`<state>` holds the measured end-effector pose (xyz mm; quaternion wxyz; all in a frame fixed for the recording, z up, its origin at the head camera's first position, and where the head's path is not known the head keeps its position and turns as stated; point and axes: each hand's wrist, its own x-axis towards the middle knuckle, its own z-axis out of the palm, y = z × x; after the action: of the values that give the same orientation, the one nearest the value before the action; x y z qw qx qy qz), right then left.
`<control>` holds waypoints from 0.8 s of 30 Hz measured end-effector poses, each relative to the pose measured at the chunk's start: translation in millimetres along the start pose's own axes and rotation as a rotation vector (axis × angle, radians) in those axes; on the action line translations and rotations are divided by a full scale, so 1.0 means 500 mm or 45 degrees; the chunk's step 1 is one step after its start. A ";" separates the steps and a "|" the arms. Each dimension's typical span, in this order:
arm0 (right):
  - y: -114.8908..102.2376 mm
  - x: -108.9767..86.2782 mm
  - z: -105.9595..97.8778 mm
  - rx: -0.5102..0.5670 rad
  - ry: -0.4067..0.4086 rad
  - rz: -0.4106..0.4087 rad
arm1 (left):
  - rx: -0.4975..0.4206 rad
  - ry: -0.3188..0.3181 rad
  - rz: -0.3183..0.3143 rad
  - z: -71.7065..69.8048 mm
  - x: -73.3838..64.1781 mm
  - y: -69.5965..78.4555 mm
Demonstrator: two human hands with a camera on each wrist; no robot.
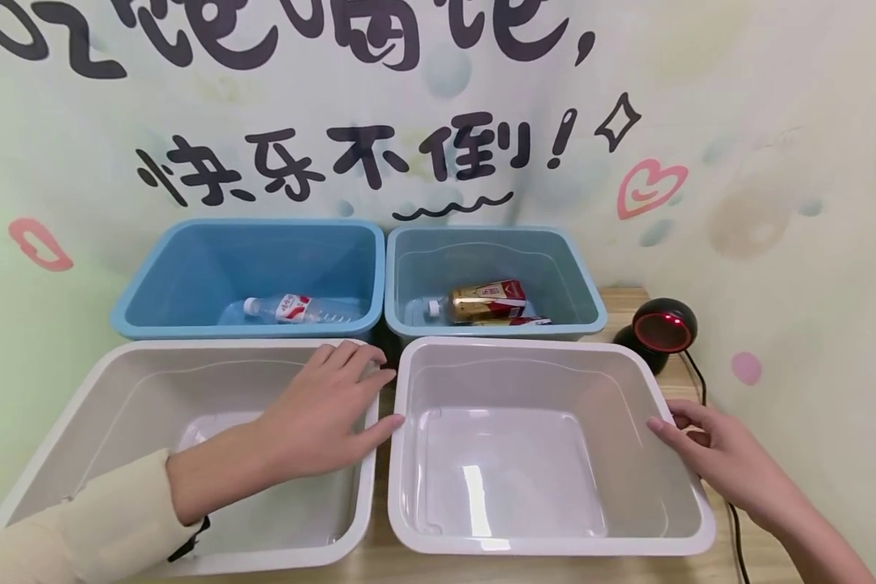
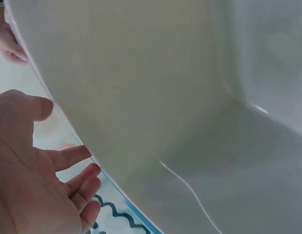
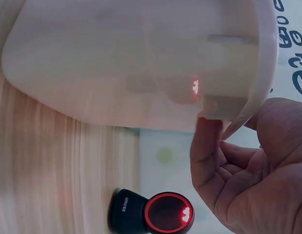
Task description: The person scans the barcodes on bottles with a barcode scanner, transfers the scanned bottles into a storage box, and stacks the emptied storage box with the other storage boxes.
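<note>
Two pale grey-white plastic bins stand side by side in front. My left hand (image 1: 321, 414) reaches across the right rim of the left white bin (image 1: 219, 385), fingers spread and relaxed over the gap between the two. Its thumb tip is right at the left rim of the right white bin (image 1: 511, 462). At that bin's right rim my right hand (image 1: 730, 462) holds on, thumb over the inner side and fingers outside. The right wrist view shows its curled finger (image 3: 204, 151) against the bin's outer wall (image 3: 117, 63). Both white bins have nothing inside.
Behind stand a blue bin (image 1: 248, 331) with a clear labelled bottle (image 1: 292, 308) and a teal bin (image 1: 496, 331) with a gold-and-red bottle (image 1: 485, 300) and another package. A black scanner (image 1: 664, 326), lit red, stands at right with its cable. Behind is a printed cloth wall (image 1: 774, 162).
</note>
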<state>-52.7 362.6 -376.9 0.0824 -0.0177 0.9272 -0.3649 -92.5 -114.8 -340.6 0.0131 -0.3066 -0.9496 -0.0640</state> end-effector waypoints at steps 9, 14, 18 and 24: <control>0.024 -0.021 -0.017 0.158 -0.039 0.068 | -0.325 -0.171 -0.101 -0.029 0.016 0.044; 0.033 -0.031 -0.031 0.167 -0.080 0.130 | -0.893 -0.331 -0.236 -0.068 0.031 0.064; 0.040 -0.038 -0.037 0.184 -0.083 0.096 | -1.316 -0.432 -0.440 -0.087 0.035 0.080; 0.047 -0.040 -0.042 0.202 -0.073 0.050 | -1.730 -0.522 -0.652 -0.087 0.032 0.088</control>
<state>-35.9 395.9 -375.0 0.1172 -0.0036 0.8929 -0.4348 -80.3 -75.7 -291.6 -0.3711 -0.0228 -0.7262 -0.5783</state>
